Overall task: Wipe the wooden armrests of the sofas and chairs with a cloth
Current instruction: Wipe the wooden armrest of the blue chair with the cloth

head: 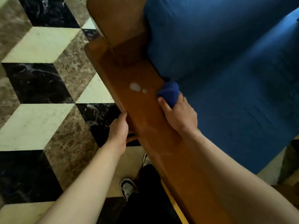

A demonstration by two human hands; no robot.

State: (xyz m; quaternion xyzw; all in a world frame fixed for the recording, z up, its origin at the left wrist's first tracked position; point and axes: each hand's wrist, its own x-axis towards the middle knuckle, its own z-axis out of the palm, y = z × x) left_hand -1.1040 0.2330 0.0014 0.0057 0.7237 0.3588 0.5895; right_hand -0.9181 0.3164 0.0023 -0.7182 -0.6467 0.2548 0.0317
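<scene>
A long wooden armrest (142,110) runs diagonally from upper left to lower right, beside a blue sofa cushion (226,70). My right hand (178,113) presses a bunched blue cloth (169,92) onto the armrest's inner edge, against the cushion. Just left of the cloth, a pale wet-looking spot (135,87) with a smaller one beside it shows on the wood. My left hand (119,126) grips the armrest's outer edge, fingers curled under it and hidden.
A marble floor (40,94) in black, cream and brown cube pattern lies to the left. My shoes (127,189) and dark trousers stand next to the armrest's near end. The wooden backrest frame (116,21) rises at the top.
</scene>
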